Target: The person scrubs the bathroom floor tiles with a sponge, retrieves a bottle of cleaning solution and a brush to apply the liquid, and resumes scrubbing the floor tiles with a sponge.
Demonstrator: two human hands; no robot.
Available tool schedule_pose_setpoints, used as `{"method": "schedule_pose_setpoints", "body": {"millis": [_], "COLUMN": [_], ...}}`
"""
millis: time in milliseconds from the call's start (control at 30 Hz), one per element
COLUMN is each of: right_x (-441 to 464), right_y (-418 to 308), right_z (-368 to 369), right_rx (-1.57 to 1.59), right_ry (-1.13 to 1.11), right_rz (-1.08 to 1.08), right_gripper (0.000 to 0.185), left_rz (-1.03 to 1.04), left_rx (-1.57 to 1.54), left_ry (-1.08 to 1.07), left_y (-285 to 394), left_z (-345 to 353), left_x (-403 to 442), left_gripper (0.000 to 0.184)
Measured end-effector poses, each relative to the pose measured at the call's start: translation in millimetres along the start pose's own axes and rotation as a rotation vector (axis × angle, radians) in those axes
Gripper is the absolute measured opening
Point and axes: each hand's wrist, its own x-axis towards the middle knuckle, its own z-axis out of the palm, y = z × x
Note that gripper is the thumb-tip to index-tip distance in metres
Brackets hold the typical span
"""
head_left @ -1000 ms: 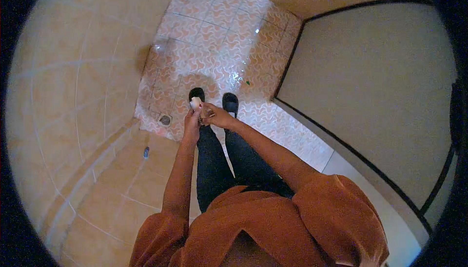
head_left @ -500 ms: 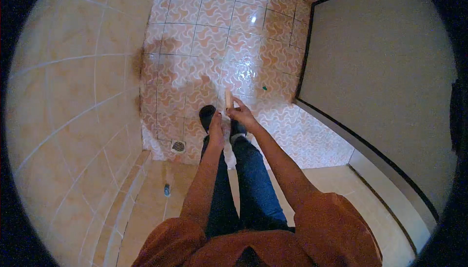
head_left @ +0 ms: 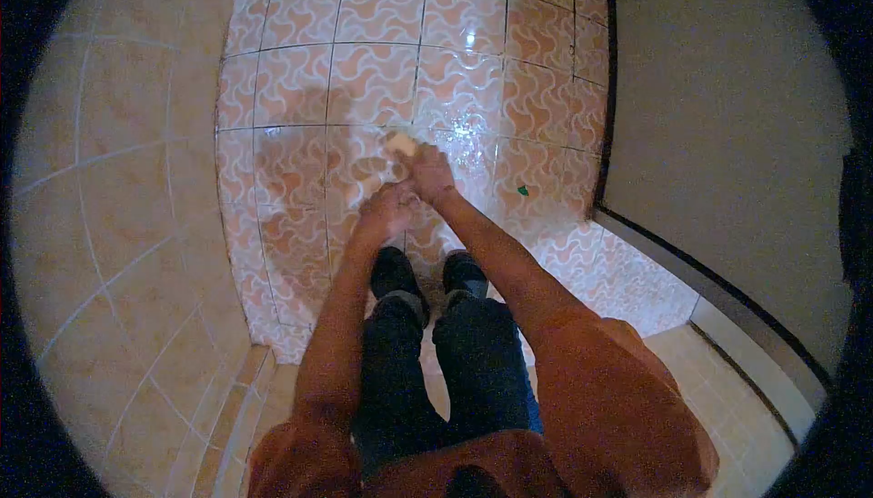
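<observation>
My right hand (head_left: 429, 172) is out ahead of my feet, low over the patterned floor, its fingers closed round a short pale beige piece (head_left: 400, 144). The piece is blurred, and its exact kind does not show. Close beside it, on the near left, is my left hand (head_left: 389, 210), whose fingertips come near or against the right hand. Blur smears the left fingers, so their grip is unclear. Under both hands lie wet, shiny tiles (head_left: 459, 125) with a wavy orange and white pattern.
My dark shoes (head_left: 396, 275) stand just behind the hands. A small green scrap (head_left: 523, 191) lies on the floor to the right. A grey panel with a black frame (head_left: 718, 125) bounds the right side, and a beige tiled wall (head_left: 127, 189) the left.
The view has leaned forward and nearer to the floor. Both hands have moved ahead of the shoes, and the pale piece has swung from pointing forward to pointing leftward.
</observation>
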Motion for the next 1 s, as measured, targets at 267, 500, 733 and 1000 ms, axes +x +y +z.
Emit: {"method": "schedule_pose_setpoints", "body": {"millis": [267,500,733,1000], "right_x": [53.9,45.9,-44.3,-70.8], "right_y": [95.8,75.7,103.0,118.1], "right_z": [17.8,7.0,11.6,33.2], "right_rx": [0.181,0.149,0.187,0.189], "right_ry": [-0.084,0.229,0.211,0.187], "right_rz": [0.141,0.209,0.048,0.230], "right_gripper": [0.033,0.027,0.045,0.029], "left_rz": [0.102,0.043,0.298,0.108], "left_rx": [0.093,0.454,1.021,0.726], "left_ry": [0.200,0.016,-0.132,-0.146], "left_y": [1.3,-9.3,2.9,35.8], "left_z": [-84.4,-44.4,29.0,118.7], "left_x": [47.9,102.8,183.8,171.2], "left_gripper": [0.042,0.039,0.026,0.029]}}
